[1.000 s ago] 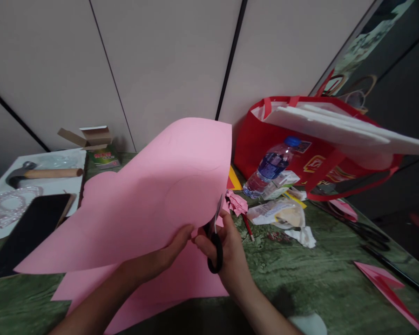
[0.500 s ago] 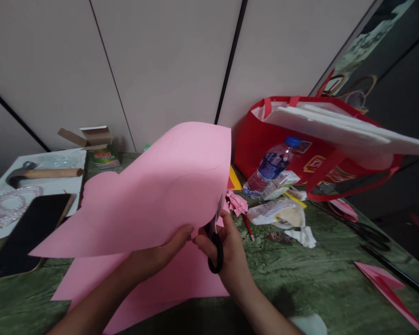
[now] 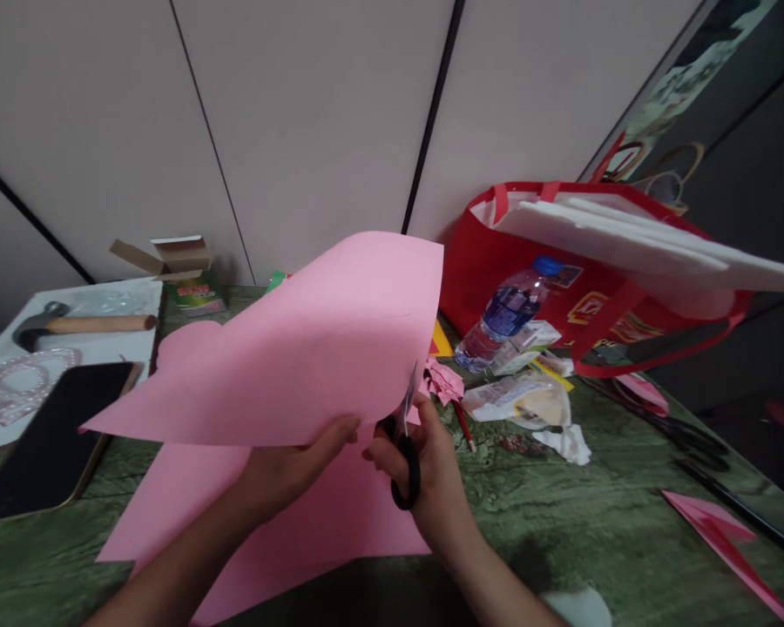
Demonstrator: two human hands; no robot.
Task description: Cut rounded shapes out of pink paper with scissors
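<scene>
My left hand (image 3: 300, 457) pinches the near edge of a large curved sheet of pink paper (image 3: 287, 348), thumb on top and the fingers hidden beneath. In my right hand (image 3: 428, 479) are black-handled scissors (image 3: 406, 470), gripped through the loops. Their blades point up and away at the sheet's right edge. Faint curved pencil lines show on the raised paper. Below it, more pink paper (image 3: 340, 522) lies flat on the table.
A hammer (image 3: 98, 324), phone (image 3: 52, 444) and bead string (image 3: 19, 383) lie left; a small opened box (image 3: 196, 287) stands behind. Rightward are crumpled pink paper (image 3: 442, 380), a red pencil (image 3: 463, 425), water bottle (image 3: 506, 313), red bag (image 3: 470, 261) and folded pink paper (image 3: 725, 540).
The raised sheet has turned slightly; its left corner has swung up and to the right. My left hand has shifted a little with it. The scissors stay almost in place.
</scene>
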